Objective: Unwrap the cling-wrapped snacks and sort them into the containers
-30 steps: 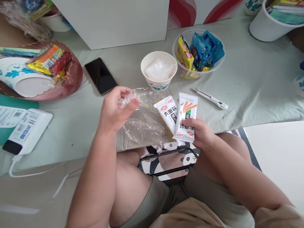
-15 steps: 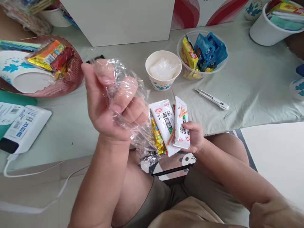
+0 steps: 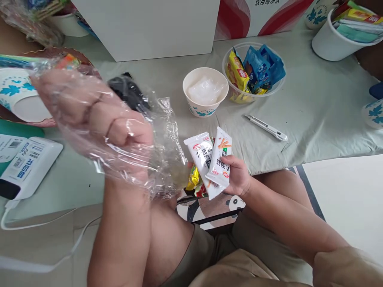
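My left hand (image 3: 98,115) has its fingers curled around or inside a clear plastic bag (image 3: 164,155), which spreads over the hand and hangs toward the snack packets. In my right hand (image 3: 237,175) are several packets: two white ones (image 3: 220,159) on top, with a yellow wrapper (image 3: 193,178) and a red one partly hidden beneath. Beyond the hands stands a paper cup (image 3: 202,109) with crumpled clear plastic inside. Right of it, a clear round tub (image 3: 273,89) holds yellow and blue packets.
A white box cutter (image 3: 267,127) lies right of the packets. A pink glass bowl (image 3: 89,65) and a white power bank (image 3: 36,167) with a cable are at the left. A black object (image 3: 130,91) lies behind my left hand. A white bucket (image 3: 332,44) stands at the back right.
My left hand has moved left, and the bag is now spread over it. My right hand and the packets have shifted slightly left, with the white packets tilted differently.
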Demonstrator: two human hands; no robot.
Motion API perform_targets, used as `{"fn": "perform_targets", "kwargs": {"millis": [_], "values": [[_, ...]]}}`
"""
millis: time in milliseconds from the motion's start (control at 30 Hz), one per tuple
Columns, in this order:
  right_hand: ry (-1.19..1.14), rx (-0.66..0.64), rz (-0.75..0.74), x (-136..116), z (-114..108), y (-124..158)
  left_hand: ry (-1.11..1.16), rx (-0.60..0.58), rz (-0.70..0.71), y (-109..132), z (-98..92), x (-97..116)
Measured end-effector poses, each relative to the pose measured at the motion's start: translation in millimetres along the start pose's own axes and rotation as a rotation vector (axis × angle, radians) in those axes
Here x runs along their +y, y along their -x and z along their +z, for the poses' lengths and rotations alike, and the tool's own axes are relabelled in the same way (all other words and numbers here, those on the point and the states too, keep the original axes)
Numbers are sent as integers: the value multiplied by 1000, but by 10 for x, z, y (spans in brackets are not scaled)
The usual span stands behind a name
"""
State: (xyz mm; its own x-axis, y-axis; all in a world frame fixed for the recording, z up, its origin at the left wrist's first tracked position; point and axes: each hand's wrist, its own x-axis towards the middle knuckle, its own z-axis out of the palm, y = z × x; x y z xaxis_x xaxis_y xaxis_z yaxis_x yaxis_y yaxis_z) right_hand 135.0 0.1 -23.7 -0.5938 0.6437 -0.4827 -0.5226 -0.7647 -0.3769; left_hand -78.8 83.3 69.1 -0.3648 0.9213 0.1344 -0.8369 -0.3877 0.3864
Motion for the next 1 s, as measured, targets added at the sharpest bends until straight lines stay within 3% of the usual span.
{"fn": "perform_targets", "kwargs": {"millis": [67, 167, 267, 367, 467, 500, 567, 667, 767, 833, 1000], "values": [[-26, 59, -98, -56, 22, 19, 50, -32, 18, -86, -140, 38], [-42, 170, -245, -154, 58, 93, 188, -31, -155, -179, -303, 32], [33, 320, -460, -357, 119, 229, 177, -48, -293, -202, -361, -25], [214, 494, -777, -803, 224, 376, 141, -69, -377, -182, -330, -90], [408, 688, -1173, -1473, 362, 416, 85, -41, -404, -163, -267, -140], [484, 724, -1233, -1703, 407, 392, 68, -21, -410, -159, -245, -153], [626, 750, -1220, -2099, 480, 292, 54, 15, -432, -148, -206, -174], [975, 796, -994, -2419, 523, 93, 46, 15, -474, -121, -154, -192], [1488, 923, -665, -2432, 501, -48, 34, 24, -510, -97, -117, -197], [1712, 1015, -536, -2367, 488, -91, 28, 43, -520, -88, -103, -198], [1807, 952, -572, -2313, 535, -197, -7, 53, -527, -77, -89, -205]]}}
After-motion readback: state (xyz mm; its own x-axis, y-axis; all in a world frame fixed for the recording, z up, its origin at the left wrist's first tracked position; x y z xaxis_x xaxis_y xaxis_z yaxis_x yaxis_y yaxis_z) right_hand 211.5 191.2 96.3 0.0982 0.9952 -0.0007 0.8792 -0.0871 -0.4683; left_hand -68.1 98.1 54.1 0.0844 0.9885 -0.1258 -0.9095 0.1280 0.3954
